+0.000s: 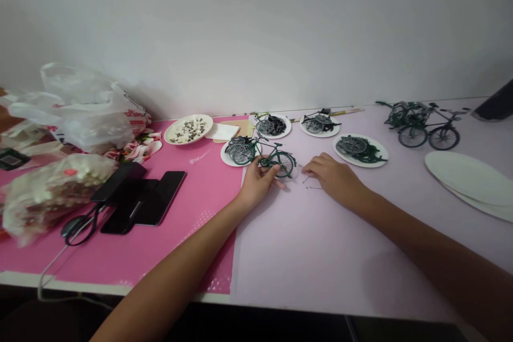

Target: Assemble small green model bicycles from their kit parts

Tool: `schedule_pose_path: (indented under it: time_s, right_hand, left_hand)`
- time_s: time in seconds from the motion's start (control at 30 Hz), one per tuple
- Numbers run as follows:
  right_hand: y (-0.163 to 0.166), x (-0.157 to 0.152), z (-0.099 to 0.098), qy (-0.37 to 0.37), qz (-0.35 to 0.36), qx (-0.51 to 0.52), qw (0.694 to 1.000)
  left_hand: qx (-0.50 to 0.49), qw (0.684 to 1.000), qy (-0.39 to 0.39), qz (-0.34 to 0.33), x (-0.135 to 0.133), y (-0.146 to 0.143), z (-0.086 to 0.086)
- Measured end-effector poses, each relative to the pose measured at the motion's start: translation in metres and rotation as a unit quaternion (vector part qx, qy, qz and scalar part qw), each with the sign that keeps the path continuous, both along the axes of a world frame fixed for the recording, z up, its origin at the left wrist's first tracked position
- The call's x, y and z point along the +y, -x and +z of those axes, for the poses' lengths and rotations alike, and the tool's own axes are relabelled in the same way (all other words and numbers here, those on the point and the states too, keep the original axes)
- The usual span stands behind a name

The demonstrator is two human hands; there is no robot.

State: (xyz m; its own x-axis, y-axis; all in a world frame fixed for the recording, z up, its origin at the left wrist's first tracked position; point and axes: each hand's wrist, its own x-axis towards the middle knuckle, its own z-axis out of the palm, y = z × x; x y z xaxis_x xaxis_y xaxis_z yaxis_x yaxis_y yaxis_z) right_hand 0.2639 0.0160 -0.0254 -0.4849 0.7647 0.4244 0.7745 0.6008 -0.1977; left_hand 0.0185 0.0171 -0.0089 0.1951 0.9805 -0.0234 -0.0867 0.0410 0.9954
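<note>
While the left forearm (200, 248) slanted up from the near edge of the tabletop (320, 256), the left hand (256, 180) sat near the middle, fingers partly hidden, thumb (273, 171) on top. Left grip pressed together, pinching a green toy bicycle (281, 157) low on its rear half; bicycle was roughly upright, side-on, closer to the far edge than the near edge. Its front end overlapped a parts plate (225, 159) in view; couldn't tell if touching.

Right forearm (404, 224) stretched in from the near right corner. Right hand (335, 176) was palm down, wrist bent, fingers curled toward the left, fingertips low over the tabletop just beside thin metal pins (316, 188). Right grip: couldn't tell whether it pinched a pin or only hovered at one. Hands were apart, bicycle's rear wheel near the right fingertips.

Plate with green parts (360, 164) stood beyond the right hand. Assembled bicycles (412, 136) were near the far right corner.
</note>
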Motion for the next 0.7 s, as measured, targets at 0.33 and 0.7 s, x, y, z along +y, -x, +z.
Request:
schedule_pose_path:
  time_s: [0.33, 0.7]
  right_hand:
    - [0.010, -0.010, 0.009, 0.039, -0.033, 0.068, 0.996]
    - [0.021, -0.012, 0.013, 0.026, 0.037, 0.188, 0.981]
  left_hand:
    - [-0.021, 1.000, -0.010, -0.002, -0.001, -0.001, 0.001]
    - [-0.012, 1.000, -0.005, -0.015, -0.004, -0.001, 0.004]
